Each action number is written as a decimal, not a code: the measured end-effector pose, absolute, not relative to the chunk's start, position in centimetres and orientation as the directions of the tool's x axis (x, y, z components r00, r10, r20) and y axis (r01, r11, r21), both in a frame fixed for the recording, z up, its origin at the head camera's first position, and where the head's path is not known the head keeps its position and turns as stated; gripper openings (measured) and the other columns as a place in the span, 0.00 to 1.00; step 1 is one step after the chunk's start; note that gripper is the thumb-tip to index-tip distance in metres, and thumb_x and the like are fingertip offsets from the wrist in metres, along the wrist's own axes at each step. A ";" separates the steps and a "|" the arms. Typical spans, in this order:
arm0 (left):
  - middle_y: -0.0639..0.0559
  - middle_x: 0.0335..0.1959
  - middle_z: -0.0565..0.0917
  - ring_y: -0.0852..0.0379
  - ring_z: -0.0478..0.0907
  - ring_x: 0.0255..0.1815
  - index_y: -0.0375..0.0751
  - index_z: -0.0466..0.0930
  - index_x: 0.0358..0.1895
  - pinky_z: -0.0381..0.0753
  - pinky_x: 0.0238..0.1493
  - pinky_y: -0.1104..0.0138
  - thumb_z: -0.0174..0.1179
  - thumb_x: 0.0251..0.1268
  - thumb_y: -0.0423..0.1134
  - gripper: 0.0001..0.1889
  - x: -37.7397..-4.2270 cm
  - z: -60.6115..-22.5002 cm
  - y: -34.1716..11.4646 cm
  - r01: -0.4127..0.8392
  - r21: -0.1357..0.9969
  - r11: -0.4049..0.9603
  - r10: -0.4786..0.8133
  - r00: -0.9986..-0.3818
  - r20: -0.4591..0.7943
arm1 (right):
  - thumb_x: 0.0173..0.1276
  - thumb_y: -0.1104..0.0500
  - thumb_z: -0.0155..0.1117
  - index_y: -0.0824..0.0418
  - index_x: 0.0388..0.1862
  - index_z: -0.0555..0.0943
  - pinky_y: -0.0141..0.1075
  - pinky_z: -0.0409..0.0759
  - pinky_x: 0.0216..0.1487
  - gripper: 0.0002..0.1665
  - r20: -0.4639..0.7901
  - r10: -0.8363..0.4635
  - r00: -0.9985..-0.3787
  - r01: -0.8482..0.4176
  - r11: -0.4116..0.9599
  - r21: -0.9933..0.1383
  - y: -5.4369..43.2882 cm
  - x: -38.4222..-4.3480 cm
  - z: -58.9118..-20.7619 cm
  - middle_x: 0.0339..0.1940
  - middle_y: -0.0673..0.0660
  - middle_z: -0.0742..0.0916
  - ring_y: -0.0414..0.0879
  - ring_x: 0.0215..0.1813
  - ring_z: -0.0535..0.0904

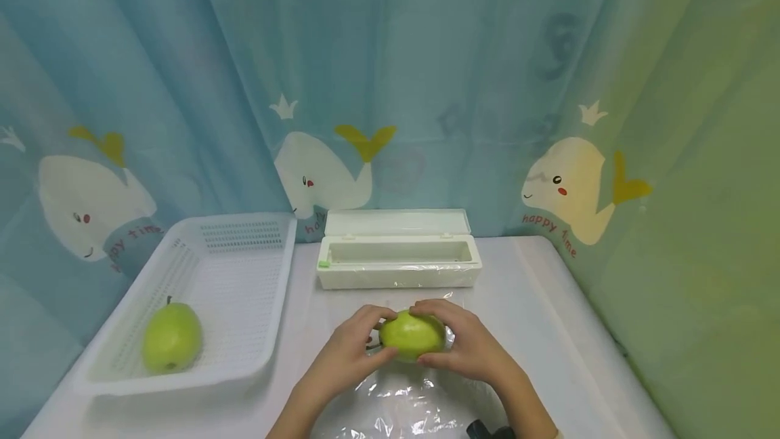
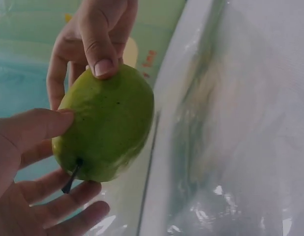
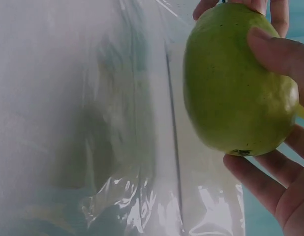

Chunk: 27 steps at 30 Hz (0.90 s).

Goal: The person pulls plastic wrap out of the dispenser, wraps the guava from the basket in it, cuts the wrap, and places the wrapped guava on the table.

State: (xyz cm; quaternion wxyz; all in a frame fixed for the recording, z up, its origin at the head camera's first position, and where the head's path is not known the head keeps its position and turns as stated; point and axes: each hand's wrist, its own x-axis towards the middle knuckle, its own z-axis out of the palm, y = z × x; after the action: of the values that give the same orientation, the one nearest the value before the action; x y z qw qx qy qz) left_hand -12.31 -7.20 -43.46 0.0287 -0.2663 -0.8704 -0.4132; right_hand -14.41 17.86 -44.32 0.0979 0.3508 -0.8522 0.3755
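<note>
Both hands hold one green pear [image 1: 414,336] lying sideways over a sheet of clear plastic film [image 1: 396,405]. The left hand [image 1: 350,351] grips the stem end, its thumb on the near side and fingers behind. At the blossom end, the right hand [image 1: 466,344] holds it between thumb and fingers. A dark stem on the pear [image 2: 103,123] points toward the left palm in the left wrist view. In the right wrist view the pear [image 3: 235,83] shows its brown blossom end, with the glossy film [image 3: 127,201] below.
Behind the hands stands a white film dispenser box [image 1: 399,278] with its lid raised. At left, a white plastic basket [image 1: 244,317] contains another green pear [image 1: 172,337]. A black object [image 1: 487,431] sits by the right forearm. Whale-print curtains [image 1: 426,87] enclose the white table [image 1: 536,330].
</note>
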 end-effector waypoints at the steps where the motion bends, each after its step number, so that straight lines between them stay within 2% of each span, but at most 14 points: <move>1: 0.59 0.59 0.78 0.56 0.80 0.54 0.51 0.74 0.60 0.84 0.49 0.63 0.68 0.63 0.45 0.23 -12.4 -43.6 -7.1 0.496 0.689 0.528 0.446 -0.853 0.272 | 0.44 0.53 0.86 0.45 0.63 0.77 0.47 0.78 0.62 0.44 0.418 -0.527 -0.740 -0.665 0.480 -0.572 17.9 -14.4 -44.4 0.62 0.42 0.82 0.45 0.64 0.78; 6: 0.58 0.59 0.78 0.56 0.81 0.52 0.51 0.74 0.61 0.83 0.52 0.59 0.67 0.64 0.47 0.23 -12.4 -43.8 -7.0 0.510 0.651 0.561 0.467 -0.845 0.259 | 0.42 0.52 0.86 0.46 0.62 0.77 0.47 0.78 0.62 0.45 0.369 -0.543 -0.754 -0.644 0.502 -0.577 18.2 -14.5 -44.6 0.61 0.42 0.82 0.44 0.63 0.78; 20: 0.56 0.57 0.81 0.54 0.82 0.52 0.52 0.75 0.60 0.83 0.51 0.59 0.69 0.62 0.48 0.24 -12.6 -44.2 -7.4 0.482 0.655 0.582 0.493 -0.850 0.187 | 0.42 0.48 0.84 0.47 0.62 0.77 0.46 0.77 0.64 0.45 0.277 -0.553 -0.786 -0.594 0.549 -0.588 18.0 -14.4 -45.1 0.61 0.41 0.81 0.43 0.64 0.78; 27: 0.57 0.56 0.81 0.56 0.82 0.52 0.50 0.75 0.60 0.82 0.53 0.60 0.68 0.63 0.46 0.23 -12.9 -44.4 -7.6 0.479 0.662 0.577 0.496 -0.849 0.183 | 0.44 0.49 0.84 0.46 0.63 0.77 0.46 0.77 0.64 0.44 0.256 -0.552 -0.793 -0.578 0.551 -0.602 17.8 -14.7 -45.5 0.62 0.40 0.81 0.42 0.64 0.77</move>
State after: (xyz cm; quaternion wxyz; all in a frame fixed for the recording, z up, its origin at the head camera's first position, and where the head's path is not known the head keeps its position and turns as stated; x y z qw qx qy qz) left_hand -12.90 -7.57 -44.44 -0.0109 -0.2745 -0.8878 -0.3692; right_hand -14.70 17.80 -45.47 0.0182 0.3208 -0.8805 0.3486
